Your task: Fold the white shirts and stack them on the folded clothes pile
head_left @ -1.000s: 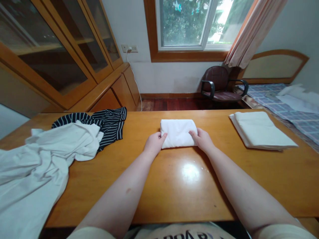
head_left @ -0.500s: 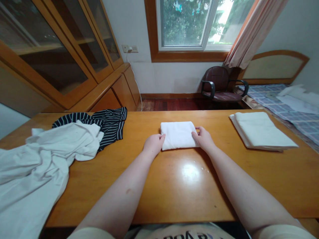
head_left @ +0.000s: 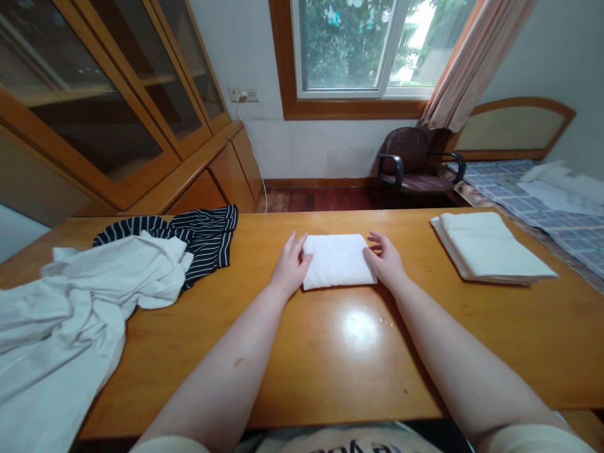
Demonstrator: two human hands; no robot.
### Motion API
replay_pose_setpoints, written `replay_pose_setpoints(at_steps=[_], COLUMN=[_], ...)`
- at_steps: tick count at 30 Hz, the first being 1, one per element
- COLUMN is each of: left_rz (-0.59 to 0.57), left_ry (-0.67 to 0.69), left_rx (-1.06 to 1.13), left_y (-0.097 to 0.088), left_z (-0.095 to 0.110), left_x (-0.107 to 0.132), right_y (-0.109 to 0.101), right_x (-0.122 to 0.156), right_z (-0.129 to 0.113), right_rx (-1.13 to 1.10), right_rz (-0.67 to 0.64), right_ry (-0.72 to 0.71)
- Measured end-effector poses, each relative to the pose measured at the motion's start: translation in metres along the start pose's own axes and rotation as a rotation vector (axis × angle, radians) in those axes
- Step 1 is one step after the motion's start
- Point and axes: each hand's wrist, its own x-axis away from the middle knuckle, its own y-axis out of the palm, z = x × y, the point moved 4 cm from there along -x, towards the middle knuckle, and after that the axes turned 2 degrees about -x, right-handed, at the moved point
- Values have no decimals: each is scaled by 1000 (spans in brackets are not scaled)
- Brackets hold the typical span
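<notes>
A small folded white cloth [head_left: 338,260] lies flat in the middle of the wooden table [head_left: 330,352]. My left hand [head_left: 289,266] rests against its left edge with fingers stretched out and apart, holding nothing. Against the cloth's right edge sits my right hand [head_left: 385,259], fingers likewise extended and loose. Both forearms reach in from the near edge of the table.
A heap of crumpled white fabric [head_left: 70,314] with a black-and-white striped garment [head_left: 201,233] covers the table's left part. A stack of folded white cloths [head_left: 491,246] lies at the right. Beyond the table are a cabinet [head_left: 108,113], a chair [head_left: 413,165] and a bed [head_left: 538,195].
Both hands have let go of the folded cloth's near corners and opened, now lying flat beside its left and right edges. The cloth has flattened and stays in place.
</notes>
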Motion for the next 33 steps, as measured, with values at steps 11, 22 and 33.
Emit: replay_pose_setpoints(at_steps=[11,22,33], left_rz=[-378,-448,-410], left_ry=[-160,-206,-125], left_rx=[-311,-361,-336], left_y=[13,14,-4], left_z=[6,4,17], left_x=[4,4,11], right_y=[17,14,2], right_x=[6,7,7], right_z=[-5,-17,-27], right_rx=[382,517,573], right_rz=[-389,-393,-292], right_ry=[-128,-66,-46])
